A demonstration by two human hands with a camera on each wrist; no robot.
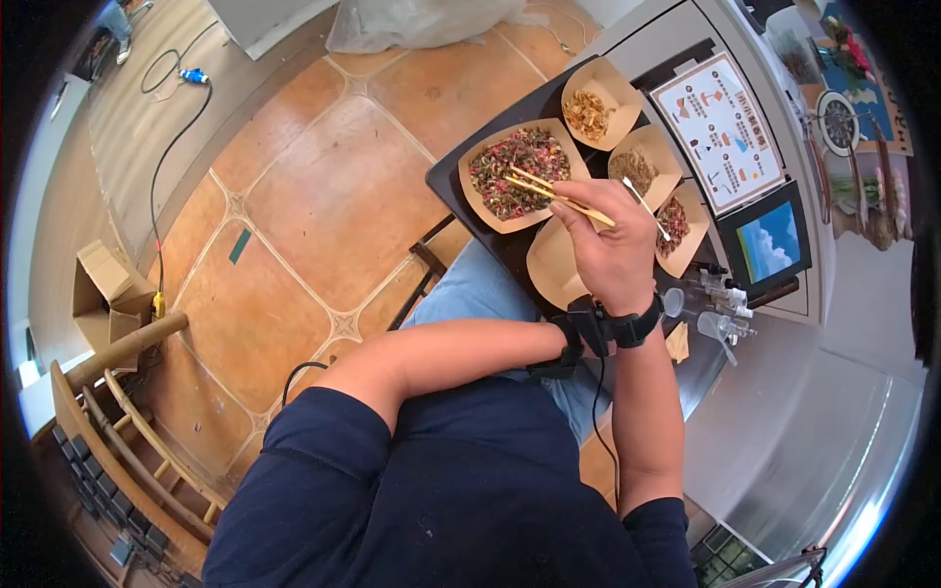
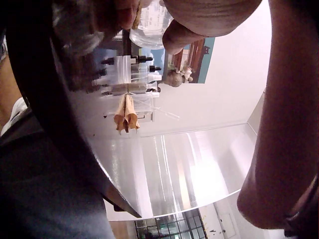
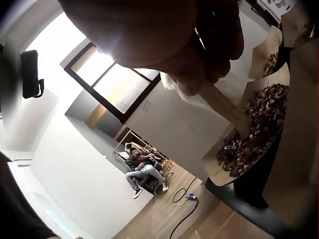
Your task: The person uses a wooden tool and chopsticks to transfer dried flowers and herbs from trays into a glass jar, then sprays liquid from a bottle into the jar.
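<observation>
In the head view my right hand holds wooden tongs by their rear end. Their tips reach into dried flower petals in the large paper tray; the right wrist view shows the tongs down among the petals. My left forearm passes below the right wrist, which hides the left hand from the head camera. At the top of the left wrist view, left-hand fingers grip a clear jar with a printed label. An unfilled paper tray sits below the right hand.
Further paper trays hold yellow flakes, brown bits and red petals. A thin white stick leans beside the right hand. Small bottles, a folded tan paper-like piece, a printed card and a screen stand rightward.
</observation>
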